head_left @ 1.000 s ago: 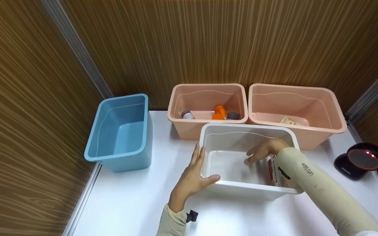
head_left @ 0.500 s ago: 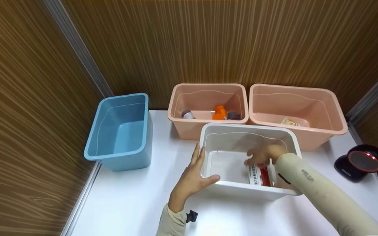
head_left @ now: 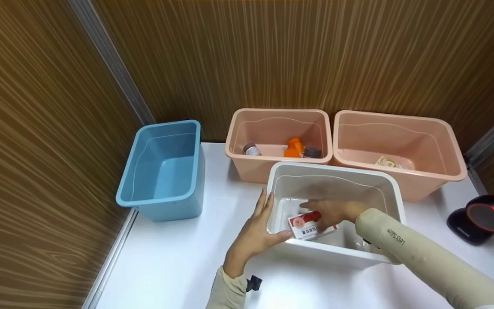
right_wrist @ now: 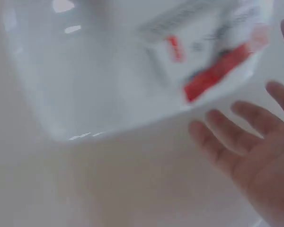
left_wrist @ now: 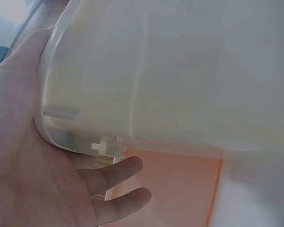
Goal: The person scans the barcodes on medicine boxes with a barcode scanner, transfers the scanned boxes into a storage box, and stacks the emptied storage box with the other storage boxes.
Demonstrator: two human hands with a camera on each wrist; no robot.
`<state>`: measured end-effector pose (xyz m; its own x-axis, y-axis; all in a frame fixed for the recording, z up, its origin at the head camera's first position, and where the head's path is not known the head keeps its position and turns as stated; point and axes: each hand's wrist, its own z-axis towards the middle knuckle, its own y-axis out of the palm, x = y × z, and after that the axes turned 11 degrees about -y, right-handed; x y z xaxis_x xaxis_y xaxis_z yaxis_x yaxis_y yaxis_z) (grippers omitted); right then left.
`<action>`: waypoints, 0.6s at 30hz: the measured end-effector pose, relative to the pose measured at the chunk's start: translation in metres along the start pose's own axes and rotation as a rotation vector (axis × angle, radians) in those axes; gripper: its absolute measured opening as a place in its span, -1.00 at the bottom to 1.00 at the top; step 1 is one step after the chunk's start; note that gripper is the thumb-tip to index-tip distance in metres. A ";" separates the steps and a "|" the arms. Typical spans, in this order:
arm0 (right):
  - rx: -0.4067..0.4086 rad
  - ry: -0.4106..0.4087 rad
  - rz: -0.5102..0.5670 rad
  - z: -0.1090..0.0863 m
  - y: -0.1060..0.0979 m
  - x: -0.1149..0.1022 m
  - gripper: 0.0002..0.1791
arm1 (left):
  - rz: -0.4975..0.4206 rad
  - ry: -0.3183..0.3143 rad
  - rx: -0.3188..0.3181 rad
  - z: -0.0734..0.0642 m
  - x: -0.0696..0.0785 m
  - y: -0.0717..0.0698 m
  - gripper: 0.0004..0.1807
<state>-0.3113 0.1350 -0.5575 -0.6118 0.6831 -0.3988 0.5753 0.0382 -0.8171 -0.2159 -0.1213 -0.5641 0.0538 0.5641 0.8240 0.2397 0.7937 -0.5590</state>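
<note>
A white bin (head_left: 337,169) stands in the middle of the white table (head_left: 174,262). My left hand (head_left: 257,229) rests against its left wall, fingers straight up the outside and thumb laid over the front corner of the rim; in the left wrist view the palm (left_wrist: 19,165) lies against the bin's rim (left_wrist: 61,137). My right hand (head_left: 330,211) reaches inside the bin, fingers spread over a red-and-white box (head_left: 309,224) on the bottom near the left wall. The right wrist view shows straight, parted fingers (right_wrist: 255,156) just beside the blurred box (right_wrist: 203,52).
A blue bin (head_left: 157,125) sits at the table's left edge. Behind the white bin stand two pink bins: the left one (head_left: 279,112) holds an orange item (head_left: 293,148) and small jars, the right one (head_left: 397,116) a pale packet (head_left: 386,162). A black scanner (head_left: 483,219) stands far right.
The right hand has swept from the bin's right side to its left. The red-and-white box went with it, from upright against the right wall to lying near the left wall. The left hand stayed.
</note>
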 end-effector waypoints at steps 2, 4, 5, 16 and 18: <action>-0.022 0.045 -0.076 -0.004 0.003 0.000 0.03 | 0.002 -0.001 -0.005 0.000 0.002 0.000 0.19; -0.055 0.022 -0.147 -0.003 0.008 -0.004 0.19 | 0.005 0.008 0.003 -0.002 0.001 -0.002 0.20; -0.069 -0.006 -0.196 -0.001 0.011 -0.006 0.25 | 0.009 0.010 0.012 -0.003 0.000 -0.003 0.20; -0.067 -0.251 -0.658 0.016 0.039 -0.002 0.28 | -0.019 0.057 0.005 -0.001 -0.001 0.000 0.18; -0.052 -0.271 -0.681 0.017 0.038 0.000 0.19 | -0.020 0.046 0.004 0.000 0.000 0.001 0.19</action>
<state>-0.2984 0.1244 -0.5959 -0.9517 0.2916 0.0957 0.0406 0.4288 -0.9025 -0.2161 -0.1208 -0.5645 0.0932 0.5370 0.8384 0.2373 0.8058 -0.5425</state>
